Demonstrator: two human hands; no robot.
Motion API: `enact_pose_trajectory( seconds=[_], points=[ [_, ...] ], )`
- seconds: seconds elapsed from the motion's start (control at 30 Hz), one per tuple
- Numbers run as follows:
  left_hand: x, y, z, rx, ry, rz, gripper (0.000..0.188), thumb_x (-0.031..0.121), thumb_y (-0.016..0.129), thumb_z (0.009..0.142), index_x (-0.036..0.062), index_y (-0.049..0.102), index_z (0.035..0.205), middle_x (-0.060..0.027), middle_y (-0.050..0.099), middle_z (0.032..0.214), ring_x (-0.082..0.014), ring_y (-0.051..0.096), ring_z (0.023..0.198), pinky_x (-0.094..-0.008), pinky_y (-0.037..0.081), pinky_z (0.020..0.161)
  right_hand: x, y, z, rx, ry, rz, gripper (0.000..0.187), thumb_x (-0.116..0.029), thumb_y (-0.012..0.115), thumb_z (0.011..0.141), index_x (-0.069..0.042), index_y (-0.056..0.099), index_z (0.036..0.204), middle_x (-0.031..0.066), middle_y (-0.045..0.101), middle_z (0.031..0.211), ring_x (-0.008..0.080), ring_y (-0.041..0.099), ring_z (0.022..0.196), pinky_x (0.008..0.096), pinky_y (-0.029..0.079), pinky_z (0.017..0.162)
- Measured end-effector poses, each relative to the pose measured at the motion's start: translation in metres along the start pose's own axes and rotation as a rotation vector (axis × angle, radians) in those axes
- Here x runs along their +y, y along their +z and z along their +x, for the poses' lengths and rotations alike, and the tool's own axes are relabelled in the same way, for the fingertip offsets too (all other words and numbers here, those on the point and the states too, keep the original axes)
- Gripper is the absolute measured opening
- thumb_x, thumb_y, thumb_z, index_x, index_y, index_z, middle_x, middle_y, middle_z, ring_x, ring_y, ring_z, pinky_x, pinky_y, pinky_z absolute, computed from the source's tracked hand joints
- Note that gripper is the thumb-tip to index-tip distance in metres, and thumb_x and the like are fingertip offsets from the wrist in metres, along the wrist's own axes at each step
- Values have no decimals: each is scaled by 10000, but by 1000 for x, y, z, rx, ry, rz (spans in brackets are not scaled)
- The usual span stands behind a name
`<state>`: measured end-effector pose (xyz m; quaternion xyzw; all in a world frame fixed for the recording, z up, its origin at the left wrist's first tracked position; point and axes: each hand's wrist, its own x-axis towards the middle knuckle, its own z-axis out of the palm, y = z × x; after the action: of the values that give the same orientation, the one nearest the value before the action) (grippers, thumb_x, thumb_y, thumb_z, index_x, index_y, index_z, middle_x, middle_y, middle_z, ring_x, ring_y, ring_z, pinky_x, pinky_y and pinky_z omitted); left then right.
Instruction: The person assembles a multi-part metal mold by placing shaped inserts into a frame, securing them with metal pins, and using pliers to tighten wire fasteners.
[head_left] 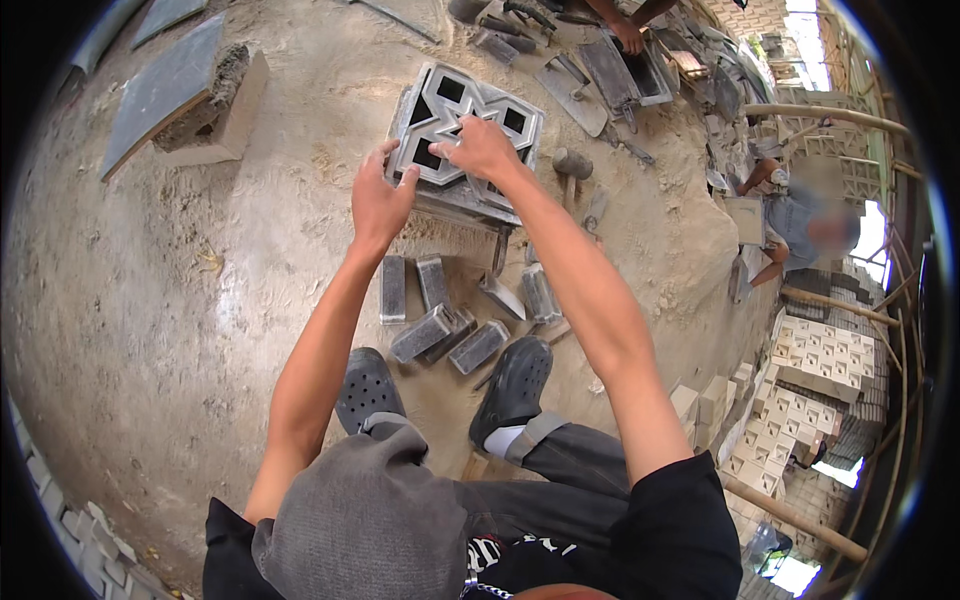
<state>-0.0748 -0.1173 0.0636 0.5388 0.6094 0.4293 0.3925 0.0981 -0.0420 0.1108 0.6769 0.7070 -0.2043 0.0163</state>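
A grey, dusty rectangular mould [450, 190] with a raised geometric lattice and dark square openings lies on the ground ahead of me. My left hand [383, 200] is at its near left corner, thumb and fingers apart, the fingertips at the rim. Over the lattice's middle reaches my right hand [484, 150]; its fingers are bent and apart, the tips touching the raised pattern or just above it. Part of the mould's right side is hidden behind that hand and forearm. Several loose grey rectangular blocks [422, 333] lie between the mould and my feet.
A mallet [572, 163] lies right of the mould, with a trowel [572, 95] beyond it. At the far left a grey board [165, 90] leans on a pale block [235, 120]. Another person's hand [628, 38] is by an open box mould [650, 75]. Patterned blocks [820, 350] are stacked at right.
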Motion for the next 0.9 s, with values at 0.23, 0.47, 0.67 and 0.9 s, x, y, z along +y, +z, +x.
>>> enact_pose_trajectory(
  seconds=[0.23, 0.47, 0.67, 0.9],
  points=[
    [-9, 1, 4, -23, 33, 18, 527, 204, 744, 831, 55, 577, 1309, -197, 659, 1195, -300, 656, 1039, -383, 504, 900, 3, 3, 0, -34, -26, -53, 621, -484, 793, 737, 88, 674, 947, 281, 696, 967, 407, 677, 963, 473, 531, 833],
    [-9, -1, 5, -67, 11, 25, 574, 184, 761, 813, 37, 552, 1327, -182, 652, 1225, -288, 655, 1061, -370, 513, 898, 4, 8, -2, -12, -6, -43, 657, -525, 785, 740, 83, 677, 964, 273, 696, 994, 403, 675, 977, 469, 532, 844],
    [-10, 2, 12, -37, 7, 21, 621, 178, 767, 785, 28, 537, 1342, -172, 636, 1267, -284, 672, 1032, -366, 510, 898, 3, 1, 2, -117, -19, -46, 662, -536, 752, 778, 81, 677, 1007, 284, 685, 1033, 409, 661, 1010, 471, 519, 873],
    [-4, 2, 10, -25, 21, 97, 526, 189, 766, 760, 29, 621, 1240, -204, 682, 1145, -348, 652, 1068, -402, 492, 936, 20, 10, 9, -76, -117, 19, 628, -513, 739, 803, 81, 647, 984, 287, 677, 1010, 419, 649, 1004, 477, 501, 861]
  ],
)
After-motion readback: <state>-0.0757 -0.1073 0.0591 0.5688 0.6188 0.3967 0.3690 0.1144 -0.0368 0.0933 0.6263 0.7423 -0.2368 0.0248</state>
